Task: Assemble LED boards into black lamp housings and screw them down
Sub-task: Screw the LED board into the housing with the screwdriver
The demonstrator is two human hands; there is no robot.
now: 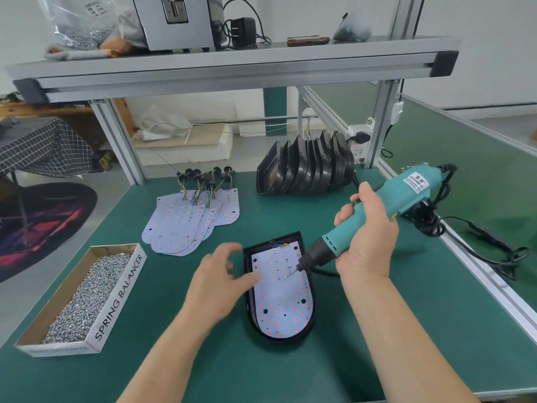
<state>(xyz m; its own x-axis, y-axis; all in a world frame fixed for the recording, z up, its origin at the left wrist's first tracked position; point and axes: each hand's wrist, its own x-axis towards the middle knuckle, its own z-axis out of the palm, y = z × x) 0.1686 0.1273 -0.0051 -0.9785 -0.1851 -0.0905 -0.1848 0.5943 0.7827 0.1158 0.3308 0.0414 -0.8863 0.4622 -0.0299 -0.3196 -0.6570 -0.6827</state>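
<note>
On the green surface (290, 373) the black lamp housing (278, 341) lies open side up, just in front of the person. It looks like a stiff, light moulded shell that could skid under pressure, so it is best steadied by its rim. The LED board (279, 303) lies flat inside it. It is a thin, rigid sheet dotted with small parts and probably easy to scratch, so it is safest handled by its edges.

The right hand (366, 237) is clamped round the teal electric screwdriver (377, 210), with the bit tip over the board's upper half. Whether a screw sits on the bit is too small to tell. The left hand (220, 274) is blurred, its fingers loose and spread, holding nothing, its fingertips at the housing's left rim.

Containers: the cardboard box (119, 298) to the left is nearly full of loose silver screws (87, 292), which look small and easy to spill. The housing holds only its one board.
</note>
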